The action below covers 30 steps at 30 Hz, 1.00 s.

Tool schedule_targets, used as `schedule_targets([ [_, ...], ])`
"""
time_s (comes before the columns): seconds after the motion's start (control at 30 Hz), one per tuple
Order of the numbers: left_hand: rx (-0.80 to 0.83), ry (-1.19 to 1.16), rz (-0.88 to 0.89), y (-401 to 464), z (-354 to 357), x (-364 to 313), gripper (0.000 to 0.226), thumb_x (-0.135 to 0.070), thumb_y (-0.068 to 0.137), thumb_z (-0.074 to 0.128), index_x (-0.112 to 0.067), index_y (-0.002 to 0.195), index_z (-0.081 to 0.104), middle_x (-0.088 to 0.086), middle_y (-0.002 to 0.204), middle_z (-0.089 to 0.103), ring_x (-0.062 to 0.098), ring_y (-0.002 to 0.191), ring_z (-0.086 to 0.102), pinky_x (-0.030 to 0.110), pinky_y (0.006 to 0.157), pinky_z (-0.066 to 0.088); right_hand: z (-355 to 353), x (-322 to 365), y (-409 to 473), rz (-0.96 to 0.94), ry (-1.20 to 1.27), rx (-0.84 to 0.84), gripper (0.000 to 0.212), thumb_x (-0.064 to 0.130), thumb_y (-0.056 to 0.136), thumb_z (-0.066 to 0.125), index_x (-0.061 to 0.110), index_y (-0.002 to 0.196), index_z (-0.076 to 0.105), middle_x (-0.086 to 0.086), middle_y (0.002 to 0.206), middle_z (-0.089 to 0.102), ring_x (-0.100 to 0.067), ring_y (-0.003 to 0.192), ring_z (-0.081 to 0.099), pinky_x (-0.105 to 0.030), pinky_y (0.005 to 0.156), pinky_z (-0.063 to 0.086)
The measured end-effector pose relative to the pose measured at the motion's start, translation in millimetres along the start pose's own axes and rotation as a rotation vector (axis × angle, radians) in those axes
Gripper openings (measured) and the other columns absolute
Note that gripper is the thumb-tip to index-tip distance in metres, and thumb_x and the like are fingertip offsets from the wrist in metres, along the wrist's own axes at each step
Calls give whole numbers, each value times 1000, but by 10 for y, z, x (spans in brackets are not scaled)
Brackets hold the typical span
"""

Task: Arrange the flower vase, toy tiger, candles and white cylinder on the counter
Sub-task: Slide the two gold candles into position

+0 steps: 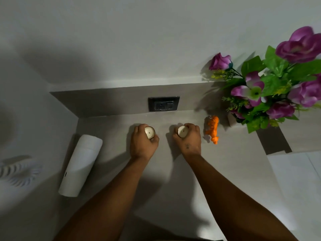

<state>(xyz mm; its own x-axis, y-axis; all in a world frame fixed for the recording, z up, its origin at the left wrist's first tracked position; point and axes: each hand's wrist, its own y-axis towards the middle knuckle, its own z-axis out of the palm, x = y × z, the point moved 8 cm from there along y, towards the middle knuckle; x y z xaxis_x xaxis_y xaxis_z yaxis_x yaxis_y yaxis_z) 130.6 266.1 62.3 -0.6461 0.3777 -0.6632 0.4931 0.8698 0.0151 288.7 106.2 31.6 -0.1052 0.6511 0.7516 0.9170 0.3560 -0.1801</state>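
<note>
Head view, looking down: two bare forearms reach across a grey worktop, each hand wrapped around a small cream candle with a dark wick. Left hand has its fingers curled tight around the left candle; right hand has its fingers clamped the same way on the right candle. Both candles sit low at the worktop, near each other and in front of a black wall socket set in the back ledge. Just right of the right hand, an orange toy tiger lies on the surface. Beyond it at the right edge stands a vase, mostly hidden under purple flowers and green leaves. Well apart to the left, a white cylinder lies on its side near the worktop's left edge.
</note>
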Motion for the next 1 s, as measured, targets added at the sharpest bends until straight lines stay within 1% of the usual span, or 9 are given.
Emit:
schedule_targets([
  [0.1,18,-61,-30,103,29,23,42,-21,72,86,-13,107,65,8,111,65,28,99,61,26,78,43,16,63,155,13,-5,10,62,31,78,86,19,130,56,-2,125,51,-14,103,51,-28,92,45],
  [0.2,-20,-143,-12,152,44,43,40,-15,66,89,-11,99,66,8,103,67,27,95,62,18,77,38,42,65,247,33,16,-15,60,28,75,86,18,128,58,1,119,51,-19,104,56,-33,93,48],
  [0.27,-28,-178,-4,181,63,73,42,-14,64,92,-10,97,68,8,101,69,26,93,63,15,77,37,89,40,298,62,31,-27,59,28,75,85,19,126,58,5,113,47,-18,101,55,-35,95,49],
  [0.4,-4,-225,-14,197,112,177,52,-13,62,95,-9,108,71,8,106,73,22,98,66,17,86,43,208,-39,375,64,73,-3,58,26,73,87,21,124,59,6,111,51,-15,100,52,-31,93,45],
  [0.5,19,-250,-13,230,138,225,56,-11,63,95,-8,114,71,8,111,73,21,104,66,16,90,43,261,-121,390,39,40,15,58,26,73,87,20,125,61,0,116,61,-14,99,53,-29,90,43],
  [0.63,5,-265,-38,310,132,237,57,-11,65,95,-7,117,70,10,116,73,24,109,66,22,94,45,256,-143,410,29,38,-6,58,27,73,87,19,125,61,-4,119,63,-17,99,55,-29,89,43],
  [0.8,-16,-271,-66,391,144,262,57,-13,63,96,-8,114,70,10,110,74,22,101,66,22,87,46,258,-137,461,39,46,4,60,26,74,87,17,127,60,-7,124,63,-24,107,59,-31,92,43],
  [0.9,-14,-266,-95,420,171,298,57,-16,62,98,-7,111,70,10,105,74,24,94,66,30,82,53,238,-132,493,25,38,0,59,28,73,86,16,125,61,-7,121,62,-26,107,60,-32,91,45],
  [1.0,-14,-254,-96,436,201,315,56,-19,61,98,-8,109,70,9,103,73,19,89,62,26,80,49,231,-135,511,31,42,0,60,29,72,87,17,124,61,-7,120,63,-25,105,60,-33,93,48],
])
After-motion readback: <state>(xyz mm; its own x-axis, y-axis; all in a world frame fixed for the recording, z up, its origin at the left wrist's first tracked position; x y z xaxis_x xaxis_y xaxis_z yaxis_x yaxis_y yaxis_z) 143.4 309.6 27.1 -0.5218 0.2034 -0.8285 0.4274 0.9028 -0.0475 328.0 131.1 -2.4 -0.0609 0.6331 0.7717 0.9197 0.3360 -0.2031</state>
